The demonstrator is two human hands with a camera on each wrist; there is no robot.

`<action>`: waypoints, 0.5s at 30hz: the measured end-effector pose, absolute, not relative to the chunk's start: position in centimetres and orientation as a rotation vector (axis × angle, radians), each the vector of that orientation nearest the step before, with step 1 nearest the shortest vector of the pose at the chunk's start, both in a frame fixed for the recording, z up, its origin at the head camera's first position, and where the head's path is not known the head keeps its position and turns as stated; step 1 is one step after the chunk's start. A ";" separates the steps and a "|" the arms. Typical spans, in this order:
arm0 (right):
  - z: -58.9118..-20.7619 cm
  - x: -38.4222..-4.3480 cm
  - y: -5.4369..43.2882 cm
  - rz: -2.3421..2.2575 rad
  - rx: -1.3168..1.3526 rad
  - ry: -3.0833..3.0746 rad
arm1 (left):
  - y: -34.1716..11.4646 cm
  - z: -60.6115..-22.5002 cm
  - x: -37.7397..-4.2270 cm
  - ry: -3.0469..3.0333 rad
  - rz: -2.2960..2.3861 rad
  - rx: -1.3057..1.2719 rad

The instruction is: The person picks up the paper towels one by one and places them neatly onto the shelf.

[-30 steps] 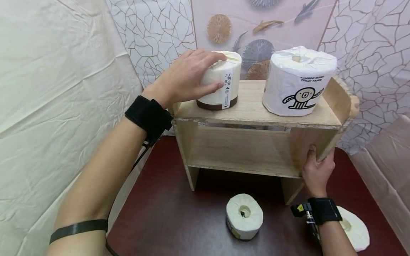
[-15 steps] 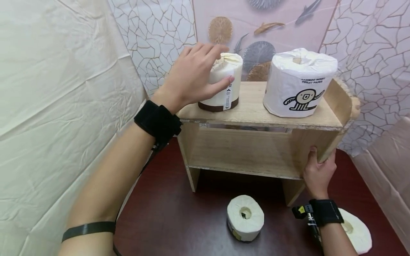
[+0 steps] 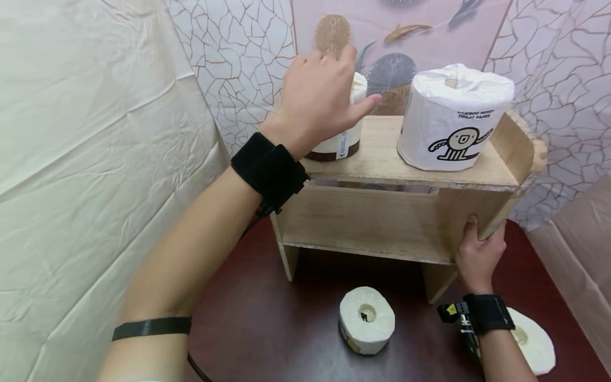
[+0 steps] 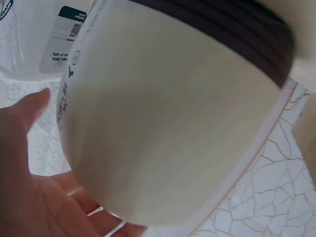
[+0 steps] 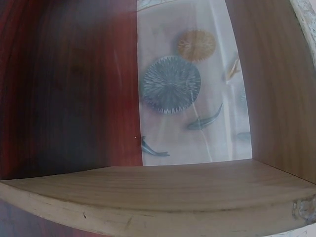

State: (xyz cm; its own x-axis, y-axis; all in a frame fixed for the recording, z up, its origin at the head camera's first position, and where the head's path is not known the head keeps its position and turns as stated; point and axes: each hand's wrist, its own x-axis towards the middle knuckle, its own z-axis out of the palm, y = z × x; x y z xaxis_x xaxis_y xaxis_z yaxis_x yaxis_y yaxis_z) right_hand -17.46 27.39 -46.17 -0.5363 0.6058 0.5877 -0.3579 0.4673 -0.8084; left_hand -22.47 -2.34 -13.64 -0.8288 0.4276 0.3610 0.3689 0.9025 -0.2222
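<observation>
My left hand (image 3: 317,98) is over a cream toilet roll (image 3: 346,139) with a brown bottom band, which stands at the left of the wooden shelf's (image 3: 377,156) top board. In the left wrist view the fingers of this hand (image 4: 37,182) are spread, with the thumb apart from the roll's side and the fingertips beside its top end. A larger white toilet roll (image 3: 448,124) with a printed cartoon figure stands to the right on the same board. My right hand (image 3: 479,257) grips the shelf's right side panel (image 3: 491,209). The right wrist view shows wooden boards (image 5: 148,217), without the hand.
The shelf stands on a dark red table (image 3: 238,302). In front of it a smaller toilet roll (image 3: 377,331) stands upright, and another white roll (image 3: 537,342) is beside my right forearm. A pale cloth (image 3: 86,159) hangs at the left; a patterned wall covering (image 3: 238,53) is behind.
My left hand has moved right across the cream roll and lifted slightly, its thumb now extending past the roll's right side. The right hand keeps its grip on the shelf panel.
</observation>
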 end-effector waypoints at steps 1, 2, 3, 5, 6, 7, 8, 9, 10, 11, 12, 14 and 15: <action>-46.2 -17.5 27.4 1.244 -0.217 -1.745 | -2.0 -13.5 -22.5 -2.676 0.210 -0.559; -46.2 -17.4 27.4 1.244 -0.218 -1.744 | -1.6 -13.5 -22.6 -2.691 0.219 -0.537; -46.3 -17.4 27.4 1.243 -0.218 -1.745 | -1.3 -13.4 -22.6 -2.704 0.223 -0.516; -46.3 -17.3 27.5 1.245 -0.214 -1.745 | -0.8 -13.4 -22.7 -2.715 0.239 -0.482; -46.3 -17.3 27.5 1.244 -0.213 -1.746 | -0.6 -13.5 -22.7 -2.720 0.243 -0.467; -46.3 -17.3 27.4 1.245 -0.212 -1.746 | -0.5 -13.5 -22.8 -2.724 0.245 -0.453; -46.3 -17.3 27.4 1.246 -0.209 -1.747 | -0.4 -13.6 -22.9 -2.727 0.242 -0.440; -46.3 -17.3 27.5 1.247 -0.210 -1.747 | -0.3 -13.6 -22.9 -2.734 0.243 -0.429; -46.3 -17.3 27.5 1.248 -0.209 -1.744 | -0.2 -13.7 -22.9 -2.741 0.244 -0.421; -46.3 -17.3 27.5 1.248 -0.209 -1.743 | -0.1 -13.7 -23.0 -2.749 0.246 -0.413; -46.3 -17.3 27.5 1.246 -0.205 -1.744 | 0.0 -13.7 -23.0 -2.753 0.249 -0.404; -46.3 -17.4 27.5 1.241 -0.193 -1.740 | 0.2 -13.7 -23.1 -2.754 0.259 -0.391; -46.3 -17.4 27.6 1.238 -0.188 -1.738 | 0.4 -13.7 -23.1 -2.754 0.269 -0.383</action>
